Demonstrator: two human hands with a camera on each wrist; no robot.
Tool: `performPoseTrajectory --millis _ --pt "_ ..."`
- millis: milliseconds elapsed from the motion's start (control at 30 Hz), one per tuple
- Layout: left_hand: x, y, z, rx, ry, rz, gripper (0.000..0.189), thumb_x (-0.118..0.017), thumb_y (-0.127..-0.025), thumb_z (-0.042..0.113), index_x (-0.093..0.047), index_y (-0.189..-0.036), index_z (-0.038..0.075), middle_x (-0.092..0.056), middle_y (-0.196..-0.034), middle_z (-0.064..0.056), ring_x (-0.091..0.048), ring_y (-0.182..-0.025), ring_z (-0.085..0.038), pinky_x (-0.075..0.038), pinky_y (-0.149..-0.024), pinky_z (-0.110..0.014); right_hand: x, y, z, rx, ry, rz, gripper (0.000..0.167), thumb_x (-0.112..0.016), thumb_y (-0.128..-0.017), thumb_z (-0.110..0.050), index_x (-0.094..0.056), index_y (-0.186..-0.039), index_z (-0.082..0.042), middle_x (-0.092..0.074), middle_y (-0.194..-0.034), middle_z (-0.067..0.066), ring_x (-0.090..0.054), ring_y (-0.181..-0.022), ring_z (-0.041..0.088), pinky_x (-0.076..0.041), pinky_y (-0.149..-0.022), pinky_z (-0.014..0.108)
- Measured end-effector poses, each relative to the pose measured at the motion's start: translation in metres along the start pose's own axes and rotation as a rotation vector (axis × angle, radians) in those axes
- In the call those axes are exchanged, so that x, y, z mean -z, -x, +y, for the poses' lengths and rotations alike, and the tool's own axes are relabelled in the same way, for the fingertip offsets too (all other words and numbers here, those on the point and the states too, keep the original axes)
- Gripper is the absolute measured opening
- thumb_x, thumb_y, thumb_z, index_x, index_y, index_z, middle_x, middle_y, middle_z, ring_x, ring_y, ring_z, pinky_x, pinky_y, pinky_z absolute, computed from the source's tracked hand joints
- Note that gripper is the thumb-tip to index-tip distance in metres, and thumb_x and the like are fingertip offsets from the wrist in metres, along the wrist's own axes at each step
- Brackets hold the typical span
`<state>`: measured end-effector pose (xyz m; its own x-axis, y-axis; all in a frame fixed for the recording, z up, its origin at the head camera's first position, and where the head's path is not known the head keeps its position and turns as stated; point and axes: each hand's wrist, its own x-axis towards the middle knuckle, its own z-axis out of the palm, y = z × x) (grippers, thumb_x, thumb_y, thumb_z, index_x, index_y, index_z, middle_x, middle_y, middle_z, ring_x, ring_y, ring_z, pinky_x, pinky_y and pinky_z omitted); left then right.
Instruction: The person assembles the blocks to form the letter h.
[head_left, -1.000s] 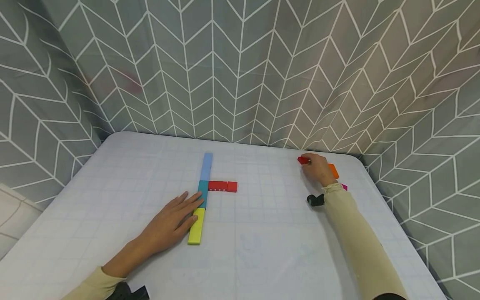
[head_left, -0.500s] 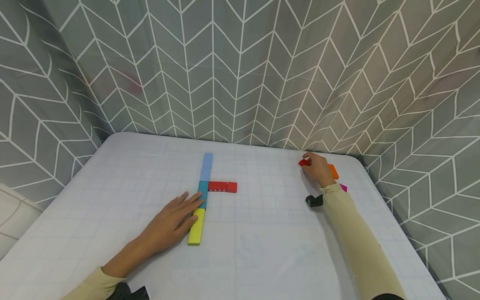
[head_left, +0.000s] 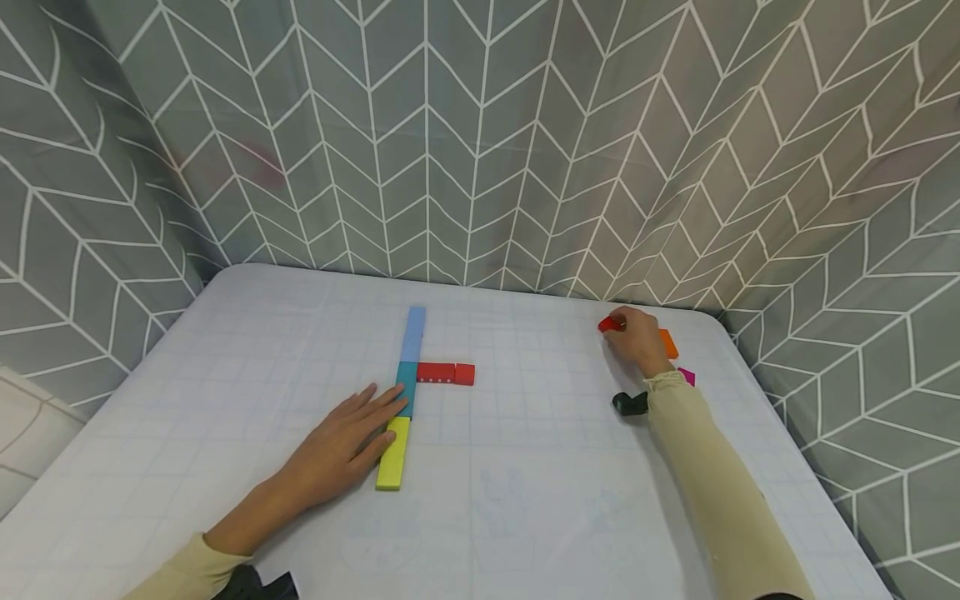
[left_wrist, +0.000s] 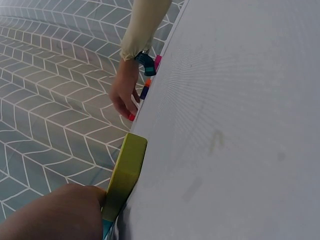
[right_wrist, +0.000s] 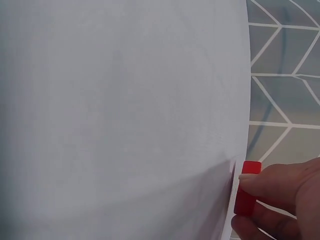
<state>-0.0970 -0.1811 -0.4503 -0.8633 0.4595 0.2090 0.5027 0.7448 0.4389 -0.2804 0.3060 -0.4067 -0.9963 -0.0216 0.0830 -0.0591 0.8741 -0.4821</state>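
Note:
My left hand [head_left: 341, 454] lies with its fingers outstretched on a teal block [head_left: 407, 383] and a yellow block [head_left: 392, 467]. These two line up end to end with a light blue block [head_left: 413, 333]. From the teal one, a red block with white dots [head_left: 435, 372] and a smaller red block [head_left: 464, 374] branch off to the right. Near the far right corner, my right hand [head_left: 637, 337] pinches another red block [right_wrist: 246, 192] between thumb and fingers. In the right wrist view this block is held close to the table's edge.
An orange block [head_left: 668, 343] and a magenta block [head_left: 687, 377] sit just right of the right hand, partly hidden by hand and sleeve. A dark blue block [left_wrist: 144, 93] shows beside them in the left wrist view. A patterned curtain [head_left: 480, 150] hangs behind the white table [head_left: 525, 517].
My right hand has shifted the pinched red block very slightly right and toward me, its angle changing a little. The left hand and the joined blocks have stayed put.

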Motion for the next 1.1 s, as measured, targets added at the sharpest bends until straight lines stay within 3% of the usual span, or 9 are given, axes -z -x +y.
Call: performPoseTrajectory --millis 200,500,1100 --pt "0.0 -0.001 0.0 0.0 -0.005 0.003 0.055 -0.061 -0.106 0.032 -0.049 -0.157 0.017 -0.038 -0.164 0.002 -0.027 -0.153 -0.036 -0.023 -0.122 -0.057 0.001 0.004 -0.003 -0.004 -0.018 0.023 0.035 -0.066 -0.098 -0.004 -0.062 -0.131 0.009 -0.063 -0.123 0.029 -0.054 -0.113 0.045 -0.045 -0.104 0.06" --pt "-0.001 -0.001 -0.002 -0.012 -0.008 0.009 0.055 -0.061 -0.106 0.032 -0.05 -0.157 0.016 -0.038 -0.164 0.001 -0.028 -0.152 -0.037 -0.024 -0.121 -0.058 0.002 0.011 -0.006 0.076 -0.013 0.066 0.033 -0.067 -0.096 -0.003 -0.064 -0.127 0.01 -0.066 -0.119 0.03 -0.058 -0.111 0.046 -0.046 -0.103 0.06" --pt "-0.002 -0.001 -0.002 -0.006 -0.003 0.001 0.055 -0.06 -0.106 0.032 -0.049 -0.157 0.016 -0.037 -0.165 0.001 -0.027 -0.153 -0.037 -0.023 -0.121 -0.057 0.003 0.026 -0.022 0.152 -0.039 0.104 0.033 -0.071 -0.095 -0.002 -0.066 -0.126 0.008 -0.068 -0.117 0.026 -0.062 -0.108 0.044 -0.048 -0.1 0.058"
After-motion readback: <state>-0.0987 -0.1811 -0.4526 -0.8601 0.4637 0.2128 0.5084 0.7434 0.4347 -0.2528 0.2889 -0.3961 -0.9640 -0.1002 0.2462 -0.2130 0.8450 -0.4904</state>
